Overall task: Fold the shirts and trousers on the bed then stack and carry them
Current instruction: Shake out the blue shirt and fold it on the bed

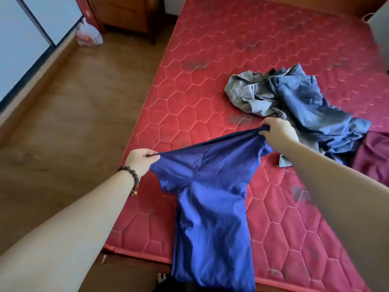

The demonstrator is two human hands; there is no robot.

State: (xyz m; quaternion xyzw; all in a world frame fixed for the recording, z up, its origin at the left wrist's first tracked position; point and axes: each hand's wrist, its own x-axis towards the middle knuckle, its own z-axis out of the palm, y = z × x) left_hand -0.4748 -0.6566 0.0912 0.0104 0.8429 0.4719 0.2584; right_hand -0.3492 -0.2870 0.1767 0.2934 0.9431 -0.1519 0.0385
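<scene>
The left hand [140, 160] pinches one top corner of a blue shirt [208, 197], and the right hand [277, 133] grips the other top corner, so the upper edge is stretched taut between them above the bed [210, 49]. The shirt hangs down from both hands over the near edge of the red quilted mattress, its lower part draping past the bed's rim. A beaded bracelet [131, 178] sits on the left wrist. Farther back on the mattress lies a crumpled heap: a grey garment [248, 93] touching blue jeans [305, 102], with a dark red garment [372, 154] just beside them at the right edge. On the wooden floor [73, 112] to the left, a plastic bag [88, 34] rests near a wooden cabinet [130, 15].
</scene>
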